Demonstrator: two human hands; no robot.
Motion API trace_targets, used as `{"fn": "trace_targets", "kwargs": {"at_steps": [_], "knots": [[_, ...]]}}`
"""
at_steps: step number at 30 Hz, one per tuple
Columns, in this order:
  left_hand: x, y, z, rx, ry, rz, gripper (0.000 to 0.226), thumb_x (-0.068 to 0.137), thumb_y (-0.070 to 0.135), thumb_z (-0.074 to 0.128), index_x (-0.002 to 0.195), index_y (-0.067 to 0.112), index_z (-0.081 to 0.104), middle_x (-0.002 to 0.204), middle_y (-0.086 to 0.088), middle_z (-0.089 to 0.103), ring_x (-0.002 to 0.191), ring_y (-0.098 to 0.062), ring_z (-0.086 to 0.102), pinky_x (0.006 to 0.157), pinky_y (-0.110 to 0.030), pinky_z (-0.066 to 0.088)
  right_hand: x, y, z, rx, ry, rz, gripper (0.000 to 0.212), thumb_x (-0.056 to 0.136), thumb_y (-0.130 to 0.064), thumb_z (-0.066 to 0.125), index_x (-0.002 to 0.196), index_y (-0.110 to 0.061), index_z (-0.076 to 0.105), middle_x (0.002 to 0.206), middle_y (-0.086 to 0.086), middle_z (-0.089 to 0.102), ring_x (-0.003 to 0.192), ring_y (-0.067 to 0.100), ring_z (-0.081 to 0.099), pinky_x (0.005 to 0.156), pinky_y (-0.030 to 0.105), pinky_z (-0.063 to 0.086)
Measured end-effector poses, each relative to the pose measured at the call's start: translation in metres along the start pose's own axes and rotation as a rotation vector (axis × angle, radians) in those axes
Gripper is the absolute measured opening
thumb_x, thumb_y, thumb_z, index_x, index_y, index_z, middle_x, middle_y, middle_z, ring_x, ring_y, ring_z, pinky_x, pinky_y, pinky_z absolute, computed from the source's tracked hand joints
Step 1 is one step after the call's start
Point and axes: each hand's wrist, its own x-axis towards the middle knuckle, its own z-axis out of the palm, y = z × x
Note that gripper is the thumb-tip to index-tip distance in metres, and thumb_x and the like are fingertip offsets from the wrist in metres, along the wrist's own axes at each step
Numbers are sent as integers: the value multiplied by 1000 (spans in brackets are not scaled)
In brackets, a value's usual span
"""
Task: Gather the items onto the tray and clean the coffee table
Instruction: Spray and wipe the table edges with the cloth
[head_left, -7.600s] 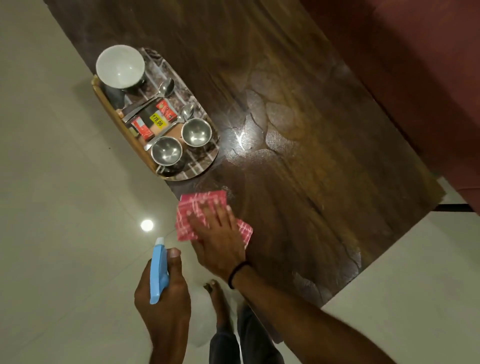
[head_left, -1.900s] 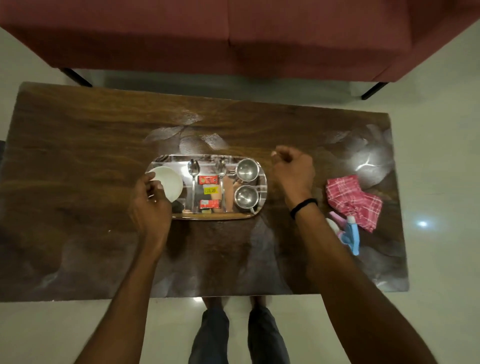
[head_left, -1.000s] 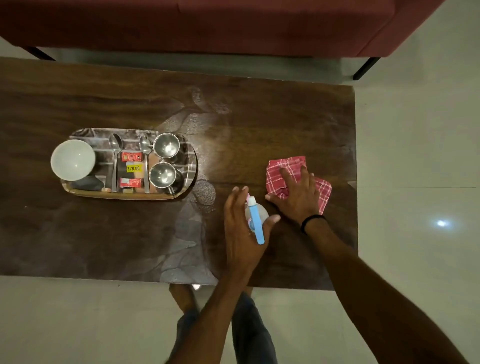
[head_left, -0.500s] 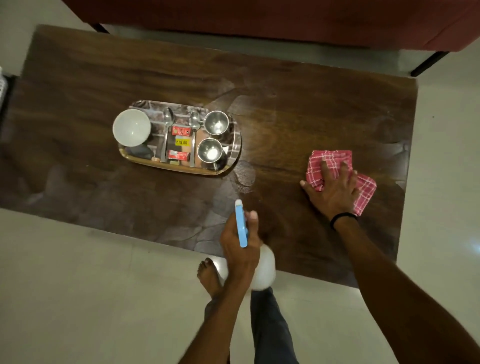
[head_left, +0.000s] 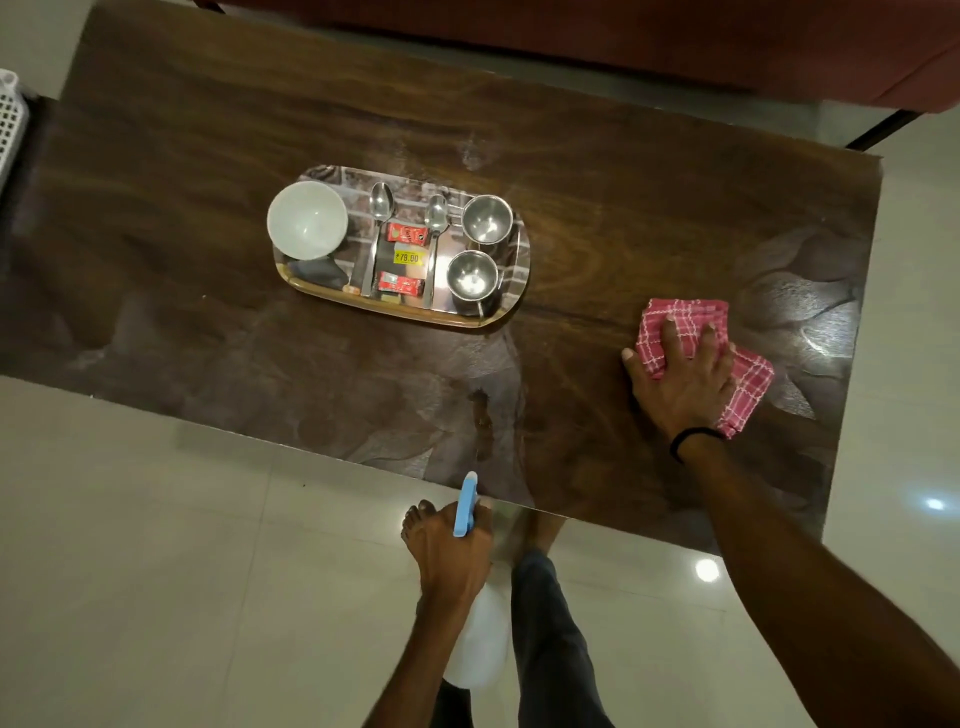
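On the dark wooden coffee table (head_left: 208, 171) sits an oval tray (head_left: 514, 291) holding a white bowl (head_left: 306, 219), two spoons (head_left: 378, 218), two steel cups (head_left: 486, 218) and small red packets (head_left: 405, 233). My right hand (head_left: 685, 379) presses flat on a red checked cloth (head_left: 750, 382) near the table's right end. My left hand (head_left: 452, 556) grips a spray bottle with a blue nozzle (head_left: 465, 504) and white body, held just off the table's near edge.
A red sofa (head_left: 675, 41) runs along the far side of the table. A white slatted basket (head_left: 8, 119) shows at the left edge. Pale tiled floor (head_left: 156, 571) lies on the near side, where my legs stand.
My left hand has drawn the spray bottle back from above the table to its near edge. My right hand stays pressed on the cloth at the right end.
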Motion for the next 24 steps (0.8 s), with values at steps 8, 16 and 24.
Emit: {"fn": "trace_targets", "kwargs": {"at_steps": [8,16,24], "knots": [[-11,44,-61,-195,20,24,36,87,50,63,84,15,62,64,-3,63,55,-19,64,62,-32,61,-44,-66,48,-75,62,-101,75,89,-80,21,154,-43,22,167,9,15,148,49,13,116,67,12],[4,14,-107,-231,171,17,23,93,26,67,73,16,58,60,-7,60,53,-25,62,58,-45,59,-167,-188,155,-129,-12,-639,66,97,-61,38,156,-35,24,165,11,23,147,46,26,112,70,26],[14,5,-137,-272,227,45,26,90,36,67,71,22,55,62,-14,59,55,-38,61,61,-53,59,-134,-86,119,-146,40,-466,59,100,-61,32,156,-43,24,168,3,10,154,35,5,120,67,9]]}}
